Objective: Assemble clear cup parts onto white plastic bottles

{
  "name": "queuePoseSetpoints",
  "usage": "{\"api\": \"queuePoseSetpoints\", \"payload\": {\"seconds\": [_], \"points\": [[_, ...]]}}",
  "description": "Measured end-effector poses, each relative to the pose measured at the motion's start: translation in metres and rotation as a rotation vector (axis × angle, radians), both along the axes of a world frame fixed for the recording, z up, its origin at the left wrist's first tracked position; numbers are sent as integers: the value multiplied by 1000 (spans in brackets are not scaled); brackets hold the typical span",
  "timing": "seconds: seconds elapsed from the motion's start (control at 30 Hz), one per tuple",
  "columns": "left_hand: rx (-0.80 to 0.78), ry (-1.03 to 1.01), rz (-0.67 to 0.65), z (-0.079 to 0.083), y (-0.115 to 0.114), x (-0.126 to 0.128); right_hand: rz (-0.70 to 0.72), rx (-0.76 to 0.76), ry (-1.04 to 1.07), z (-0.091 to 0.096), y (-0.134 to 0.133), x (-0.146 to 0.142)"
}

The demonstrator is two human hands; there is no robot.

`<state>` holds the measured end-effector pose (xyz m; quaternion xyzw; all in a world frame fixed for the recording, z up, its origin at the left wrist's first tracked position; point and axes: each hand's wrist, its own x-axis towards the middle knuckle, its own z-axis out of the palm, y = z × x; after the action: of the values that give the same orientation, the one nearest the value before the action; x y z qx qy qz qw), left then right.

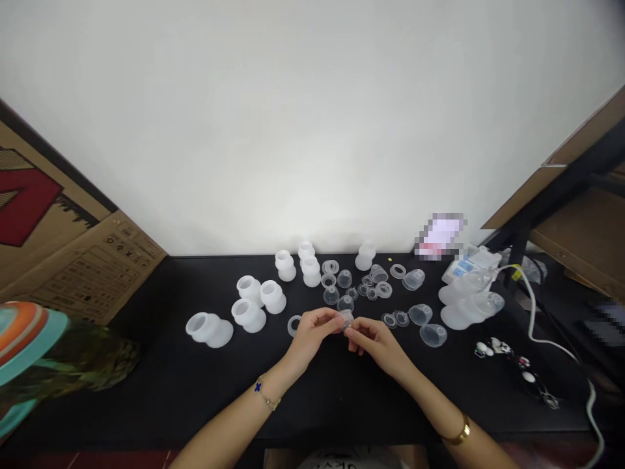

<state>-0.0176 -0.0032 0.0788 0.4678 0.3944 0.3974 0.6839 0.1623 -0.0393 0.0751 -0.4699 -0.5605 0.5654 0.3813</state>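
My left hand (312, 332) and my right hand (374, 342) meet over the middle of the black table (161, 384). Both pinch one small clear plastic cap (346, 319) between their fingertips. A white ring (294, 325) lies just left of my left hand. Behind the hands lie several small clear cups and rings (361, 283). To the left stand several white silicone bulbs (251, 303), one lying on its side (209, 327).
Cardboard boxes (73, 241) lean at the left, with a colourful striped object (24, 352) in front. A heap of clear parts (469, 299), a white cable (547, 332) and small dark pieces (517, 368) occupy the right. A wooden shelf (576, 195) stands far right.
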Motion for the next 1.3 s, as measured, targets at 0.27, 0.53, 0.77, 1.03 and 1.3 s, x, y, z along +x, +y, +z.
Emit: {"api": "queuePoseSetpoints", "payload": {"seconds": [0.27, 0.53, 0.77, 1.03, 1.3], "points": [[-36, -32, -3, -1, 0, 1, 11, 13, 3, 2, 0, 0], [-77, -99, -25, -5, -1, -1, 9, 14, 22, 3, -1, -1], [-141, -137, -30, -7, 0, -1, 4, 15, 21, 4, -1, -2], [-175, -161, -27, -7, 0, -1, 17, 38, 21, 3, -1, -1], [-200, -185, -39, -8, 2, -2, 22, 56, -6, 5, -2, -1]]}}
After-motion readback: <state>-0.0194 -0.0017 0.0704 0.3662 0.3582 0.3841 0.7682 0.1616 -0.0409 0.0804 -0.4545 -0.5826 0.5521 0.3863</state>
